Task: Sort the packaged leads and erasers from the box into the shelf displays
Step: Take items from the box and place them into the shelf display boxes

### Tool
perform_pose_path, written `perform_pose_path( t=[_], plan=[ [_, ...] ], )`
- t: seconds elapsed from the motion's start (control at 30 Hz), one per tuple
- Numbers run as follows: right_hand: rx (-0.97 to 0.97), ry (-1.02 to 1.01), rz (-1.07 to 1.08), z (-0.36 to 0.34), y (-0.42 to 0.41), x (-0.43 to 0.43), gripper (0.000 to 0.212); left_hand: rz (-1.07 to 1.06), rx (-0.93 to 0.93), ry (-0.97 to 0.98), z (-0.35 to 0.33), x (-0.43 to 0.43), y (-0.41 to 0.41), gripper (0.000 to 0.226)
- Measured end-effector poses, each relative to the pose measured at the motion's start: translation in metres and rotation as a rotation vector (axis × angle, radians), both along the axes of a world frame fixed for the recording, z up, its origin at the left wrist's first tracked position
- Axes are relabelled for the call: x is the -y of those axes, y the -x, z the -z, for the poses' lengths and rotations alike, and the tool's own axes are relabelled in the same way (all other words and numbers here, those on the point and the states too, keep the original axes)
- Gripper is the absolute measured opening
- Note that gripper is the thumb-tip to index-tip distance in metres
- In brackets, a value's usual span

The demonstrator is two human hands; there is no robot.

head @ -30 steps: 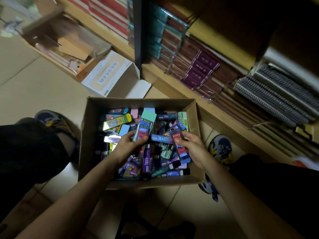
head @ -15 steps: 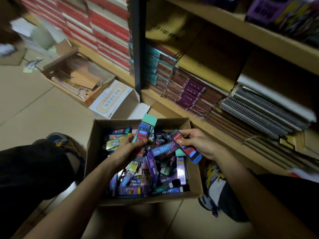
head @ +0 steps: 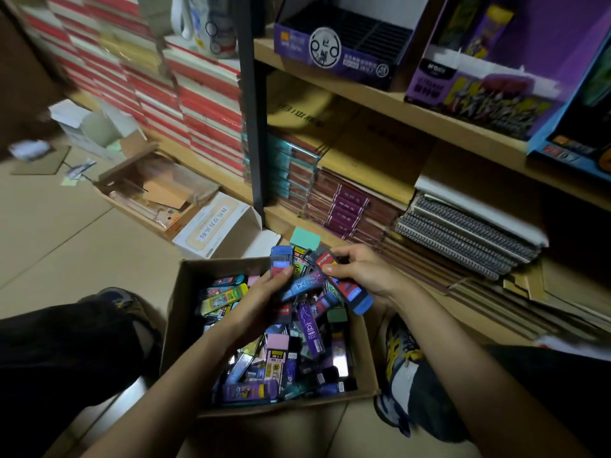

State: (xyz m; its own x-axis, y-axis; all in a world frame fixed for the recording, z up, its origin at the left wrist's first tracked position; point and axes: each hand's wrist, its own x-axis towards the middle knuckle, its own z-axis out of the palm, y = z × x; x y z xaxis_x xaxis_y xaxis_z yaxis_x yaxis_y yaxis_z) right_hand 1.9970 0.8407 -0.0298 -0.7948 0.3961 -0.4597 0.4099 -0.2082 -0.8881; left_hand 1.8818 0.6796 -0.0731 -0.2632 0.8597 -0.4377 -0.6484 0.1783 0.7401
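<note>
We are holding both grips over the far edge of the box (head: 180, 325), which is sitting on the floor (head: 66, 246) just beside the bottom shelf (head: 297, 223). Our left grip (head: 261, 302) is curling round a fan of packs, with a blue pack (head: 281, 261) standing upright under the thumb and a teal eraser (head: 305, 238) showing above the fan. Our right grip (head: 367, 276) is pinching a red pack (head: 352, 292) that is tilting down toward the box's far right corner. A starry pack (head: 302, 285) is lying between the two grips, and we cannot tell which is holding it. The loose packs (head: 281, 365) are lying piled in the box below. A purple display (head: 330, 61) is standing on the upper shelf, well apart.
</note>
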Motion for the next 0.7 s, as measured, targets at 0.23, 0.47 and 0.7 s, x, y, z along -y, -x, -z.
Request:
perform_pose_path(
  t=[0.23,0.47,0.7],
  plan=[
    [-0.133,0.195,0.113,-0.038,-0.002,0.001,0.021,0.038,-0.202,-0.109,-0.030,0.000,0.001,0.047],
    [-0.221,0.363,0.072,-0.086,-0.011,-0.013,0.045,0.069,-0.277,-0.154,-0.081,-0.020,0.017,0.038],
    [-0.138,0.272,-0.072,-0.099,-0.009,-0.019,0.049,0.047,-0.273,-0.133,-0.108,-0.029,0.034,0.049]
  ],
)
